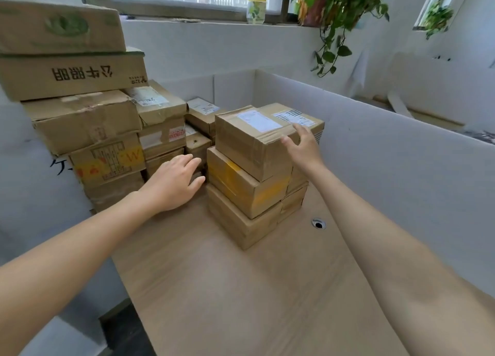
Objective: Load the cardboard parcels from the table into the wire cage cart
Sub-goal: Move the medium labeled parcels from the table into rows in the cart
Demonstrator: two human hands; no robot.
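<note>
I count the loading as barely begun, if begun at all: the table (241, 288) carries a lot of cardboard. The wire cage cart is nowhere in my view, so I cannot say what it already holds.

Nearest me is a short stack: a labelled top parcel (251, 141) sits on a yellow-taped parcel (241, 189), which sits on a plain bottom parcel (241, 222), with more boxes just behind them. To the left, a taller pile (88, 120) rises against the partition, and smaller parcels fill the gap between the two.

My right hand (302, 147) is open with its fingers spread at the top parcel's right edge. It may be touching the cardboard, though I can't be sure from this angle. My left hand (174, 184) is also open and holds nothing, reaching low beside the stack's left face.

I judge this to be the reach for a two-handed lift of the top parcel. Every parcel I can see has yet to be carried over.
</note>
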